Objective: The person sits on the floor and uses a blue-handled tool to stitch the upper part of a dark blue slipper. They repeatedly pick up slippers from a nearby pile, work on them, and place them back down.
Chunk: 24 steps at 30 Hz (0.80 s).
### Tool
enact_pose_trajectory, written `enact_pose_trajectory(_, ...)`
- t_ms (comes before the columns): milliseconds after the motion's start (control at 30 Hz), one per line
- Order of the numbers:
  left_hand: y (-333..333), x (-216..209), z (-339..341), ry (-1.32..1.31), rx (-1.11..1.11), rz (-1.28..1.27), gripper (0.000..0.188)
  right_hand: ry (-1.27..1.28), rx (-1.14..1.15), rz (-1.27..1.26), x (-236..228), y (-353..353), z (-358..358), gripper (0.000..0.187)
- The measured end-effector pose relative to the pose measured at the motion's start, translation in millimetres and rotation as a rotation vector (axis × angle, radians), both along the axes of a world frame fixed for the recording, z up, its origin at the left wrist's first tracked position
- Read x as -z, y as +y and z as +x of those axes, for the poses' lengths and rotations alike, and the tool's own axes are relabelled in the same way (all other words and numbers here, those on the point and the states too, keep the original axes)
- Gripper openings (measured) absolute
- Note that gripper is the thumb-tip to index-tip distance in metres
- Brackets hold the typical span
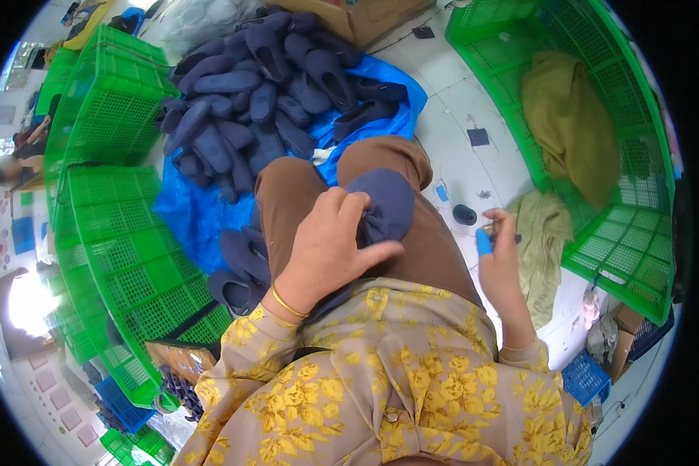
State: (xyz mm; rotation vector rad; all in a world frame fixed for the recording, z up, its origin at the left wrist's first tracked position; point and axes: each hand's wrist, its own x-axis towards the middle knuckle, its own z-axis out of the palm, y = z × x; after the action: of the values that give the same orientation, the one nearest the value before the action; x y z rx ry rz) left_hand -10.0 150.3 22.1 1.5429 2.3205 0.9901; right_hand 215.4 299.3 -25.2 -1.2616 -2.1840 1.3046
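— What's in the hands?
— The left hand (326, 248) grips one navy slipper (384, 206) on the lap; the right hand (499, 252) pinches something small (can't tell what).
— Spools?
— One dark spool (464, 214) on the floor.

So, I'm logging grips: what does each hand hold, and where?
Left hand grips a dark blue slipper by its bunched edge; right hand pinches something too small to tell.

Head view, steeply downward (close)
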Motion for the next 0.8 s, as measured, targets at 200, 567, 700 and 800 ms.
enact_pose_trajectory(200, -10.6, 21.6, -14.9, -0.428, -0.101, -0.001, 0.017, 0.168, -0.211, -0.487, -45.2, -28.9, -60.0, 0.009)
enact_pose_trajectory(567, -15.8, 26.0, -18.7, -0.896, -0.192, -0.026, 0.018, 0.043, -0.431, -0.325, -49.5, -31.9, -94.6, 0.015)
enact_pose_trajectory(700, -17.1, 30.1, -18.4, -0.860, -0.185, -0.023, 0.017, -0.042, -0.477, -0.346, -52.1, -27.6, -99.0, 0.017)
enact_pose_trajectory(800, -17.4, 30.8, -18.1, -0.824, -0.178, -0.025, 0.017, -0.063, -0.500, -0.348, -44.8, -25.0, -103.6, 0.018)
